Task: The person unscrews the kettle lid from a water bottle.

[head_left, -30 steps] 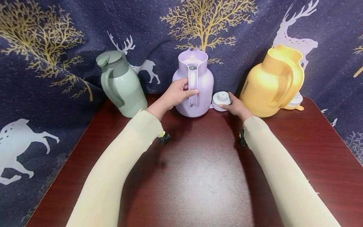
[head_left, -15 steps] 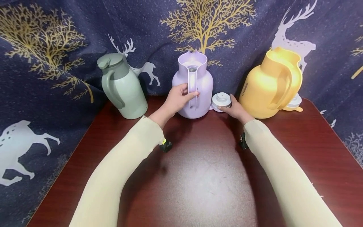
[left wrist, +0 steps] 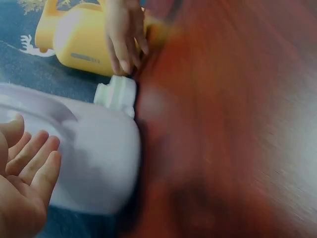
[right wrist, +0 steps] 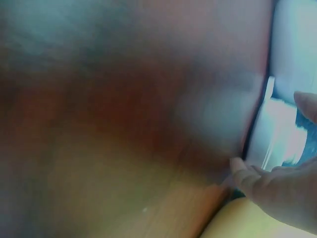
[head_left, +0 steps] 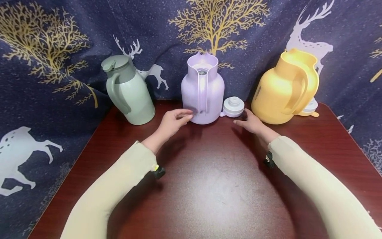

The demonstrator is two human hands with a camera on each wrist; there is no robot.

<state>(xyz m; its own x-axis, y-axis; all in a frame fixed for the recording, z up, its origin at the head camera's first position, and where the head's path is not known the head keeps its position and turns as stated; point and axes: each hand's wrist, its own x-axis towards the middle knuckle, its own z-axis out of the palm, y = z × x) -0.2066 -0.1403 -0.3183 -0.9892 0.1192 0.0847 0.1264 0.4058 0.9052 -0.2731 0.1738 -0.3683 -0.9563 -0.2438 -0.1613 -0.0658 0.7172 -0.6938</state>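
With both hands empty and slack, the left hand [head_left: 173, 120] just beside the open lilac jug [head_left: 203, 89] at the table's [head_left: 209, 186] back and the right hand [head_left: 252, 123] near its lid [head_left: 233, 107], a careless reach could tip the jug.

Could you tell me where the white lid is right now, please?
In the head view the white lid sits on the table, right of centre, between the purple jug and the yellow jug.

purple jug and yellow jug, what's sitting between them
A white lid stands on the table between the purple jug and the yellow jug, close against the purple one. The head view shows it plainly.
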